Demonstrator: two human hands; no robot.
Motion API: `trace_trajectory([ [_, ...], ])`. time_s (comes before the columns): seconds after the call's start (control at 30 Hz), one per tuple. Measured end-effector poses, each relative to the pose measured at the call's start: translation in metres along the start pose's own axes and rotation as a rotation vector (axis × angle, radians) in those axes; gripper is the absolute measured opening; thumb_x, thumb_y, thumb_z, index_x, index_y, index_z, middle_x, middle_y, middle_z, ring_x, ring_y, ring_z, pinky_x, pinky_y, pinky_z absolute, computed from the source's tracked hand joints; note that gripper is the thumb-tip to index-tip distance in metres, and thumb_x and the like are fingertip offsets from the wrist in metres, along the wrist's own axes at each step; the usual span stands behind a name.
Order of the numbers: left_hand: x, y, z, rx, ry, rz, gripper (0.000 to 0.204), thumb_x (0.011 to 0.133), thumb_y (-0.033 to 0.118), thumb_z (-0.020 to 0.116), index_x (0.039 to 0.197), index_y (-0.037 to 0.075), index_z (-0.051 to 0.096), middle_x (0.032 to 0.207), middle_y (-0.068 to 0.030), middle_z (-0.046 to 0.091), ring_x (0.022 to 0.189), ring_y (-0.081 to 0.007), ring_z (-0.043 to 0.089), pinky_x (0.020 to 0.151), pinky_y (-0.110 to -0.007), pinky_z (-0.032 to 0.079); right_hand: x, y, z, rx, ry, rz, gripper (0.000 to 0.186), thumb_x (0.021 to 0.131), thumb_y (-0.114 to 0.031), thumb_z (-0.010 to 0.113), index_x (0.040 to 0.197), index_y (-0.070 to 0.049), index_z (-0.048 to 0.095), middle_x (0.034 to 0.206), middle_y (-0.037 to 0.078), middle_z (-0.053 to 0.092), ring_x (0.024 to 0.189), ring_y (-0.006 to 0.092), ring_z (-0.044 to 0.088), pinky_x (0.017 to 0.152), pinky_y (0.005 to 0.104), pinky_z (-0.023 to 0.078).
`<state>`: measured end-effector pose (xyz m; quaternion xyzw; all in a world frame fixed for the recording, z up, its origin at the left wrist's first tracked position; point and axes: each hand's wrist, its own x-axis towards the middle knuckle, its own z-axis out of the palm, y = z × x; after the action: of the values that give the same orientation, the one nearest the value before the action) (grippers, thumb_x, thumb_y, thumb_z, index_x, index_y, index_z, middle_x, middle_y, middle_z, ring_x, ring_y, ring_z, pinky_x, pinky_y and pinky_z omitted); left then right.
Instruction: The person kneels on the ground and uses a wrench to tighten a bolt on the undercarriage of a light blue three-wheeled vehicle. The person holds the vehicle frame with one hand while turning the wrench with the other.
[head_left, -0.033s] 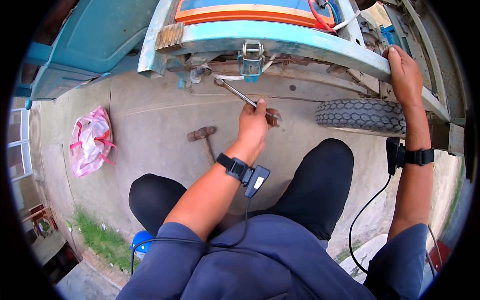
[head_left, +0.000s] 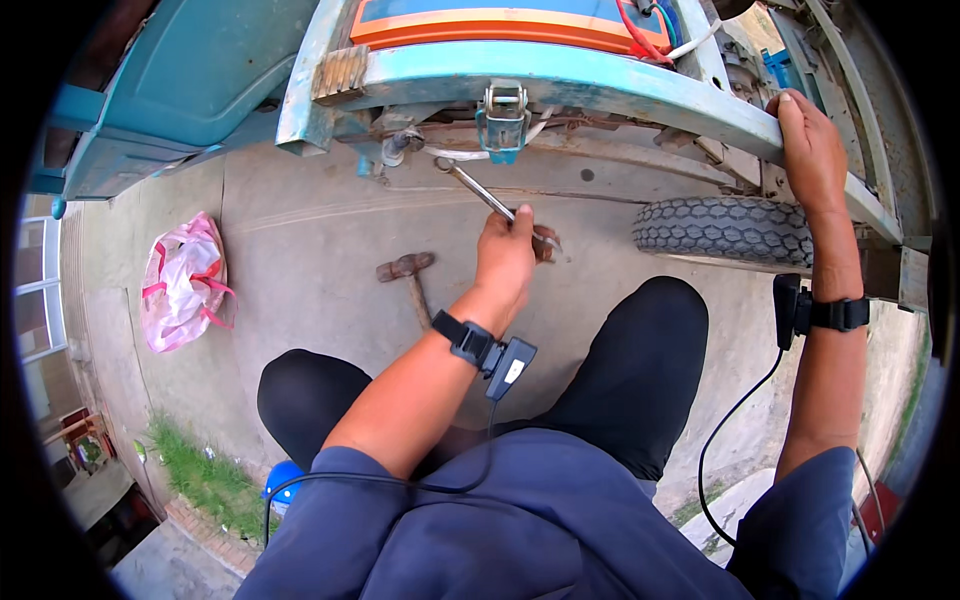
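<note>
My left hand (head_left: 508, 252) is closed around a steel combination wrench (head_left: 480, 190). The wrench slants up and to the left, its ring end beneath the vehicle's frame near a white cable (head_left: 460, 155). Its other end pokes out past my fingers, partly hidden by them. My right hand (head_left: 810, 150) grips the light-blue frame rail (head_left: 600, 85) at its right part, thumb on top, with the fingertips hidden behind the metal. A metal latch (head_left: 503, 118) hangs from the middle of this rail.
A hammer (head_left: 405, 268) lies on the concrete below my left hand. Further left sits a pink-and-white plastic bag (head_left: 185, 285). A tyre (head_left: 720, 230) stands under the frame at right. An orange-and-blue box (head_left: 500, 28) with wires rests behind the rail; a blue body panel (head_left: 200, 80) is at upper left.
The wrench's ring end has shifted very slightly right, with a small movement of my left hand. My right hand stays on the rail.
</note>
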<state>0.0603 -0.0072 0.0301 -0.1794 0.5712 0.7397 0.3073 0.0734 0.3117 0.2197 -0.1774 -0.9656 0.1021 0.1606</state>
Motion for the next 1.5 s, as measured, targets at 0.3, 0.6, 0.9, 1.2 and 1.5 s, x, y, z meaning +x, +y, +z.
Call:
trace_trajectory([
  [0.3,-0.026,0.068,-0.129,1.613,0.003,0.661,0.027,0.096,0.033,0.057,0.105,0.008,0.063,0.081,-0.0165,0.068,0.075,-0.0322,0.068,0.066,-0.043,0.053,-0.003,-0.003,0.001,0.023,0.023,-0.008,0.043,0.095,-0.043,0.038,0.093,-0.010,0.066,0.086,0.016,0.065,0.083,0.0348,0.062,0.073,0.0400,0.047],
  [0.6,-0.026,0.159,-0.157,2.018,0.209,0.746,0.028,0.094,0.036,0.059,0.092,0.008,0.064,0.085,-0.0130,0.068,0.076,-0.0352,0.066,0.064,-0.046,0.051,0.001,0.001,0.002,0.006,0.012,-0.011,0.043,0.095,-0.043,0.036,0.094,-0.010,0.065,0.087,0.015,0.066,0.082,0.0330,0.062,0.072,0.0394,0.046],
  [0.9,-0.024,0.172,-0.143,2.013,0.222,0.772,0.031,0.093,0.037,0.060,0.087,0.007,0.065,0.085,-0.0126,0.067,0.077,-0.0347,0.066,0.064,-0.046,0.051,0.002,0.007,0.003,0.012,-0.006,0.006,0.044,0.095,-0.042,0.038,0.094,-0.010,0.067,0.087,0.015,0.066,0.082,0.0309,0.063,0.073,0.0382,0.046],
  [1.2,-0.028,0.130,-0.158,1.825,0.084,0.706,0.029,0.093,0.034,0.062,0.090,0.005,0.066,0.077,-0.0156,0.065,0.072,-0.0347,0.065,0.064,-0.045,0.050,0.001,0.002,0.002,-0.004,-0.009,0.009,0.044,0.095,-0.043,0.039,0.094,-0.009,0.067,0.086,0.014,0.066,0.082,0.0306,0.063,0.073,0.0379,0.046],
  [1.5,-0.043,0.026,-0.123,0.529,-0.244,0.156,0.020,0.100,0.020,0.057,0.110,0.003,0.058,0.089,-0.0031,0.063,0.085,-0.0116,0.059,0.078,-0.028,0.048,0.001,0.001,0.001,0.003,-0.014,0.018,0.043,0.095,-0.043,0.039,0.093,-0.010,0.067,0.084,0.013,0.065,0.080,0.0288,0.062,0.072,0.0366,0.045],
])
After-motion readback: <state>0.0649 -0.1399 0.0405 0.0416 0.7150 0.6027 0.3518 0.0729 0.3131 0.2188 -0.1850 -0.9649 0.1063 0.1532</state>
